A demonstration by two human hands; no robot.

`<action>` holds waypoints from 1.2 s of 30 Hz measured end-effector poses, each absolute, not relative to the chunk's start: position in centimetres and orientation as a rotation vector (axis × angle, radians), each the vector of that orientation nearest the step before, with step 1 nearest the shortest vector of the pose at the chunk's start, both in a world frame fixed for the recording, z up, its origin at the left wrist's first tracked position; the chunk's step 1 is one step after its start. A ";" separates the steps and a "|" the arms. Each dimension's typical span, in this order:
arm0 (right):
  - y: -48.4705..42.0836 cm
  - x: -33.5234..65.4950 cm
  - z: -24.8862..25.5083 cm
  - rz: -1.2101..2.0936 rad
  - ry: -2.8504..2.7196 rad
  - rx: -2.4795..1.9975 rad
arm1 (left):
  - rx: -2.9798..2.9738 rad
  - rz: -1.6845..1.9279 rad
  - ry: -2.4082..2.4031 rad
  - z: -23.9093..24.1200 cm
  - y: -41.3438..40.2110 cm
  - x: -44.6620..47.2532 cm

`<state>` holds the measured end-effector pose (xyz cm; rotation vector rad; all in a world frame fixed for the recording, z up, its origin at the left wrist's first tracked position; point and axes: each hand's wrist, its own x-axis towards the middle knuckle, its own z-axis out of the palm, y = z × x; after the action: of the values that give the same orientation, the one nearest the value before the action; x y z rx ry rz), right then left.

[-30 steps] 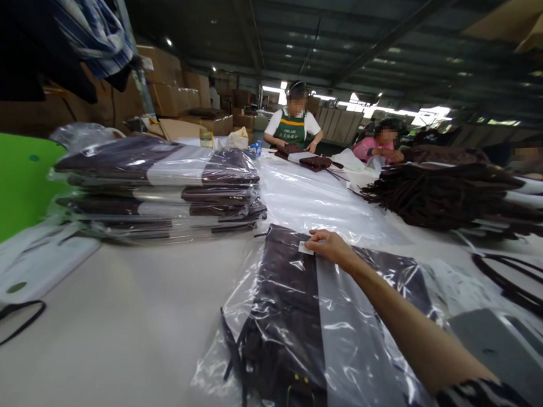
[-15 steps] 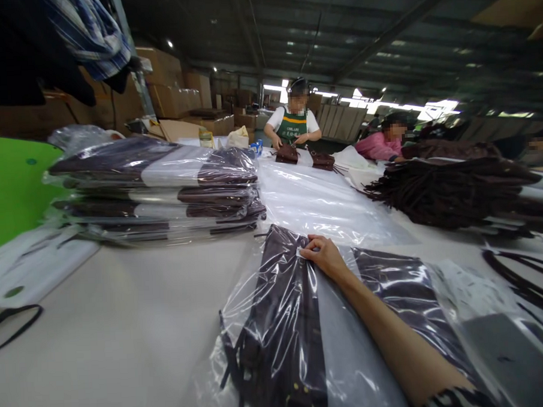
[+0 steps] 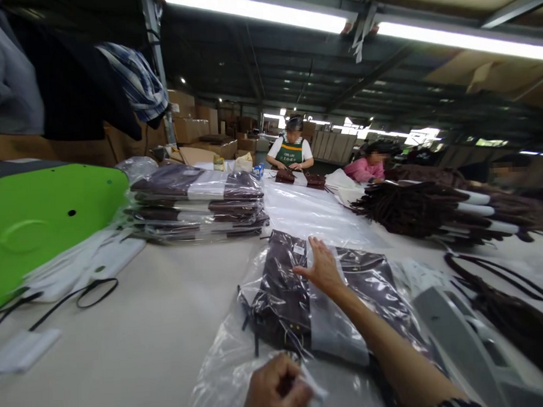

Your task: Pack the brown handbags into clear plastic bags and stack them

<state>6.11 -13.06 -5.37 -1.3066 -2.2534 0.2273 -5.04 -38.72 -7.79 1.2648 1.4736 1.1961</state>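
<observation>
A dark brown, leather-looking bag lies in a clear plastic sleeve on the table before me, a pale wrap round its middle. On the sleeve near the bag's top left sits a small white label. My right hand rests open on the sleeve beside the label, fingers spread. At the bottom my left hand is closed, with a thin whitish piece poking out by its fingertips. Whether that is paper or plastic I cannot tell.
Left of the bag stand stacked wrapped bags and a green panel. A grey device lies at right, before a pile of brown bags. Flat plastic sleeves lie ahead. One person works across the table.
My right hand has gone from pinching at the label to lying open beside it. My left hand has come into view at the bottom. The view has tilted up.
</observation>
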 end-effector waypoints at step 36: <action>-51.0 41.3 -8.0 0.571 -1.398 -2.062 | 1.901 0.493 0.748 -7.4 -49.0 8.0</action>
<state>41.34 -51.00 -7.98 -2.0617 -1.3983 0.5713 7.95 -48.96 -7.35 1.9012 0.7485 0.4930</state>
